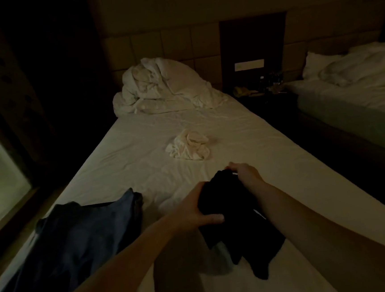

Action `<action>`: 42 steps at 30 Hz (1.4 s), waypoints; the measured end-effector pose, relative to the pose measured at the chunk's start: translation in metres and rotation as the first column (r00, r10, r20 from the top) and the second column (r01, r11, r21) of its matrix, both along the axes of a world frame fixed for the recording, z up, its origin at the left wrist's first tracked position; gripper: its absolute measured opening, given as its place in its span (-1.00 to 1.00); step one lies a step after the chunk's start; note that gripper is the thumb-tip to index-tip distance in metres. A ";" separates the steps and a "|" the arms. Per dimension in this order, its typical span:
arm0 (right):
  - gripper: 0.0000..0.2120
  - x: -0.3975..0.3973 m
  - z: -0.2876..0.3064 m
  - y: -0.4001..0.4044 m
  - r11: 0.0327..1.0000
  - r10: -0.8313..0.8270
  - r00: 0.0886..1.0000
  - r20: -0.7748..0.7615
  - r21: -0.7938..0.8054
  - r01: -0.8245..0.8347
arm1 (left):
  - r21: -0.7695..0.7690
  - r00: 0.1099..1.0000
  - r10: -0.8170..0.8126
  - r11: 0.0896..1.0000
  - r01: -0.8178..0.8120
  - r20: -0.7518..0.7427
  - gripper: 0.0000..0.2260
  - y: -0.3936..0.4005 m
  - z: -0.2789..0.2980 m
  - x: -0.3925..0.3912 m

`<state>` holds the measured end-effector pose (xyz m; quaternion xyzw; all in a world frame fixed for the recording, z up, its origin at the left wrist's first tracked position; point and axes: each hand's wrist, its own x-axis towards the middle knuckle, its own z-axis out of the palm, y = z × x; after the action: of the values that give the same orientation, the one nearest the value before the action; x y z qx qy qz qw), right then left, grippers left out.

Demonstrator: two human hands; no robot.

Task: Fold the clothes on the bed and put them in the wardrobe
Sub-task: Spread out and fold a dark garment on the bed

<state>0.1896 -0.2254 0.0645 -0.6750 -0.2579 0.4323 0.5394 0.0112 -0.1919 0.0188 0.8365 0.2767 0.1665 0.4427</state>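
Dim bed, black garment gripped between left hand, right hand

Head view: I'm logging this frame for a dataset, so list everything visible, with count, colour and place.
black garment: 1, black, near end of bed, held in both hands
blue garment: 1, dark blue, near left of bed
cream garment: 1, cream, crumpled mid-bed
duvet: 1, white, bunched at the headboard
bed: 1, white sheet, centre
second bed: 1, white, right
nightstand: 1, dark, between beds
left hand: grips black garment
right hand: grips black garment
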 end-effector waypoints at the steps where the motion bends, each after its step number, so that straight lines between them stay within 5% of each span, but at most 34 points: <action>1: -0.83 0.000 0.000 -0.002 0.999 0.025 0.989 -0.146 0.027 -0.021 | 0.083 0.997 0.068 0.994 -0.065 -0.027 -0.13 0.003 -0.002 -0.001; 3: -0.72 -0.003 0.000 -0.006 0.992 0.109 0.930 -0.350 0.096 -0.080 | 0.240 0.979 0.201 0.950 -0.199 0.016 -0.29 0.010 -0.002 -0.002; 6: -0.53 -0.001 -0.009 -0.002 0.963 0.246 0.959 -0.139 0.144 -0.226 | 0.226 0.922 0.357 0.895 -0.384 0.151 -0.87 0.025 0.001 -0.007; 9: -0.56 -0.002 -0.021 0.005 0.947 0.308 0.939 0.154 0.051 -0.319 | 0.186 0.894 0.412 0.878 -0.442 0.179 -0.77 0.034 0.003 -0.011; 11: -0.67 -0.005 -0.030 0.011 0.950 0.290 0.899 0.329 0.011 -0.311 | 0.159 0.942 0.333 0.928 -0.336 0.050 -0.94 0.029 0.004 -0.010; 13: -0.75 -0.010 -0.032 0.015 0.958 0.259 0.878 0.404 0.012 -0.288 | 0.263 0.962 0.238 0.945 -0.196 -0.138 -0.55 0.023 -0.007 -0.009; 15: -0.76 -0.018 -0.030 0.017 0.959 0.238 0.855 0.461 0.027 -0.282 | 0.375 0.957 0.225 0.916 -0.144 -0.184 -0.41 0.021 -0.014 -0.007; 18: -0.89 -0.021 -0.028 0.014 0.944 0.264 0.805 0.532 0.029 -0.329 | 0.352 0.965 0.256 0.909 -0.221 -0.054 -0.57 0.026 -0.016 -0.008; 21: -0.54 -0.013 -0.032 0.005 0.889 0.400 0.696 0.596 -0.068 -0.453 | 0.320 0.938 0.345 0.885 -0.339 0.039 -0.66 0.035 -0.014 -0.012; 23: -0.32 -0.012 -0.039 -0.002 0.832 0.499 0.529 0.686 -0.209 -0.514 | 0.285 0.900 0.427 0.855 -0.433 0.087 -0.73 0.038 -0.015 -0.013; 25: -0.41 -0.017 -0.050 -0.004 0.821 0.482 0.430 0.763 -0.222 -0.526 | 0.225 0.871 0.485 0.843 -0.489 0.079 -0.79 0.041 -0.015 -0.012; 29: -0.89 -0.022 -0.047 0.000 0.873 0.242 0.533 0.811 0.057 -0.484 | 0.263 0.921 0.389 0.891 -0.370 -0.022 -0.88 0.037 -0.009 -0.008; 33: -0.72 -0.002 -0.022 -0.002 0.930 0.053 0.577 0.815 0.169 -0.325 | 0.334 0.966 0.215 0.929 -0.157 -0.145 -0.71 0.049 -0.007 -0.036; 37: -0.82 0.021 -0.007 0.001 0.955 0.030 0.595 0.803 0.153 -0.254 | 0.338 0.955 0.247 0.924 -0.181 -0.165 -0.86 0.056 -0.007 -0.057; 39: -0.96 0.024 -0.001 -0.002 0.949 0.094 0.529 0.843 0.085 -0.304 | 0.347 0.937 0.263 0.922 -0.174 -0.229 -0.90 0.058 0.000 -0.057; 42: -0.74 0.029 0.009 -0.010 0.920 0.175 0.327 0.929 -0.036 -0.390 | 0.196 0.914 0.384 0.914 -0.355 -0.135 -0.80 0.057 0.017 -0.053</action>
<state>0.2190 -0.2356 0.0738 -0.6875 -0.6669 0.0454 0.2839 -0.0415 -0.1352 0.0358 0.8141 0.4520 0.1980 0.3062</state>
